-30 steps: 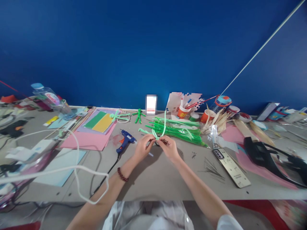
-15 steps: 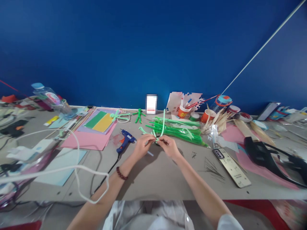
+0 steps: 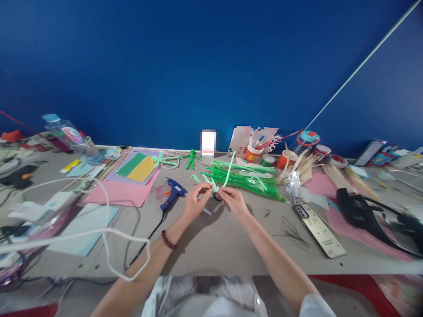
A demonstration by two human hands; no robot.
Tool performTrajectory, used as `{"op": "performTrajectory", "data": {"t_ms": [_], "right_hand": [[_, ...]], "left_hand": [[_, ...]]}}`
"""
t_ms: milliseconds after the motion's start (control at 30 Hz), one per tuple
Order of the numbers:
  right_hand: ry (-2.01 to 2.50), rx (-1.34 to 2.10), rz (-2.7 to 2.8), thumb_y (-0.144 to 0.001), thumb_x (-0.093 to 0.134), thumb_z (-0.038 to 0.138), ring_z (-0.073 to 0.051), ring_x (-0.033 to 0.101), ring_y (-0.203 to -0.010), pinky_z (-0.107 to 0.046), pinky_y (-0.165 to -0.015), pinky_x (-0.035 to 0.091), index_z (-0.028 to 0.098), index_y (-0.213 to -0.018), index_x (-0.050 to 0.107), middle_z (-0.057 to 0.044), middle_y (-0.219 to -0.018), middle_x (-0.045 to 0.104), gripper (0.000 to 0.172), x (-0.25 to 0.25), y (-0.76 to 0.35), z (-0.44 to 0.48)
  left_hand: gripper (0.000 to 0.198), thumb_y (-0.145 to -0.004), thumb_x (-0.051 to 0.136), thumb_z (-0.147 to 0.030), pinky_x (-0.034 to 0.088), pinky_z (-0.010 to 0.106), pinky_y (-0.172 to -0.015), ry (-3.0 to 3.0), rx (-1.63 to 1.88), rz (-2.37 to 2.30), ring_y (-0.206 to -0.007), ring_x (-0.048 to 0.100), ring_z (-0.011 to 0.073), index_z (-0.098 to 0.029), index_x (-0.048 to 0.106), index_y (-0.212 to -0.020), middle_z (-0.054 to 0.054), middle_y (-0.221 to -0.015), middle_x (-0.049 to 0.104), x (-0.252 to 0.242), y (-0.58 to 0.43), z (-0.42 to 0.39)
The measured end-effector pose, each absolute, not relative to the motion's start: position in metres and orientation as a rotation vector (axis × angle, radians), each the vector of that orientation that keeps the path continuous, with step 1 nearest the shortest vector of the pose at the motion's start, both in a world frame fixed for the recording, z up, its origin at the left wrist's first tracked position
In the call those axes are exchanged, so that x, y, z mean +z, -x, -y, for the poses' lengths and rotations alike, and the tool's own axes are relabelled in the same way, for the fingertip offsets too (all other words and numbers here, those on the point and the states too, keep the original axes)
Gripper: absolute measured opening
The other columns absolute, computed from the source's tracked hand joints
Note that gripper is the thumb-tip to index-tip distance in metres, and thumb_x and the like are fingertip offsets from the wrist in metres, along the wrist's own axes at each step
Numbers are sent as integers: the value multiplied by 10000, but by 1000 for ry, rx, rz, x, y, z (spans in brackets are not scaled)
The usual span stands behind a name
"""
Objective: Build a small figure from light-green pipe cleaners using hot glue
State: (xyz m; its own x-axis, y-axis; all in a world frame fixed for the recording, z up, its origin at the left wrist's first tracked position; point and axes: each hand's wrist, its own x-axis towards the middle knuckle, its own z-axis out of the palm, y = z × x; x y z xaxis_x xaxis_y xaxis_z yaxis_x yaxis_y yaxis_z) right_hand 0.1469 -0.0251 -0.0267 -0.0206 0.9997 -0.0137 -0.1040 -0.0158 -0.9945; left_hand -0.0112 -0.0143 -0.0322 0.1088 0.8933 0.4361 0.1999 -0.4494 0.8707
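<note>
My left hand (image 3: 197, 200) and my right hand (image 3: 233, 201) meet above the middle of the table. Between them they pinch a pale green pipe cleaner (image 3: 229, 169), whose long free end rises up and to the right. Its twisted or bundled part sits at my fingertips, partly hidden by them. Just beyond lies a heap of bright green pipe cleaners (image 3: 244, 178). Further back stands a small green pipe-cleaner figure (image 3: 191, 159). A paler pipe-cleaner shape (image 3: 159, 160) rests to its left.
A blue glue gun (image 3: 173, 193) lies left of my hands, its cord running forward. White cable (image 3: 127, 234) loops at the left front. Coloured paper (image 3: 115, 192) and a plastic bottle (image 3: 71, 134) are at the left. At the right are a phone (image 3: 319, 231) and paper cups (image 3: 254, 154).
The long free end of the pale pipe cleaner has tipped to the right. My fingers have shifted slightly around the bundled part; both hands stay in the same place.
</note>
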Motion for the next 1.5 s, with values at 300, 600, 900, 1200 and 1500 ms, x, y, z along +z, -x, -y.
{"op": "performTrajectory", "data": {"t_ms": [300, 600, 900, 1200, 1500], "right_hand": [[1186, 1171, 1172, -619, 716, 381, -119, 521, -560, -244, -498, 400, 169, -750, 711, -28, -717, 658, 249, -30, -147, 24], [1154, 968, 1353, -689, 673, 314, -153, 581, -673, -259, -618, 461, 176, -680, 680, -24, -711, 627, 138, -30, -148, 25], [1154, 700, 1478, -811, 571, 292, -139, 576, -635, -254, -566, 475, 184, -893, 674, -59, -827, 658, 170, -26, -151, 29], [971, 461, 1780, -844, 565, 241, -159, 618, -716, -248, -567, 476, 212, -833, 678, -51, -806, 681, 116, -15, -159, 27], [991, 334, 1826, -858, 525, 209, -134, 584, -665, -241, -563, 477, 214, -878, 632, -51, -826, 643, 109, -24, -159, 27]], "left_hand": [[129, -802, 584, -291, 532, 318, -787, -1773, 1376, -991, -901, 634, 189, -169, 627, -805, 91, -975, 667, -32, 10, 12], [218, -820, 563, -324, 526, 312, -799, -1699, 1279, -1035, -924, 624, 193, -158, 634, -941, 94, -996, 654, -36, 7, 16], [135, -827, 555, -275, 526, 293, -773, -1785, 1313, -961, -894, 619, 176, -157, 622, -831, 87, -952, 654, -28, 13, 10], [127, -783, 624, -274, 546, 311, -760, -1760, 1306, -823, -890, 631, 187, -161, 639, -838, 95, -935, 662, -30, 14, 8], [117, -836, 537, -183, 513, 287, -763, -2036, 1414, -866, -845, 619, 153, -172, 653, -822, 84, -906, 640, -20, 15, 13]]}}
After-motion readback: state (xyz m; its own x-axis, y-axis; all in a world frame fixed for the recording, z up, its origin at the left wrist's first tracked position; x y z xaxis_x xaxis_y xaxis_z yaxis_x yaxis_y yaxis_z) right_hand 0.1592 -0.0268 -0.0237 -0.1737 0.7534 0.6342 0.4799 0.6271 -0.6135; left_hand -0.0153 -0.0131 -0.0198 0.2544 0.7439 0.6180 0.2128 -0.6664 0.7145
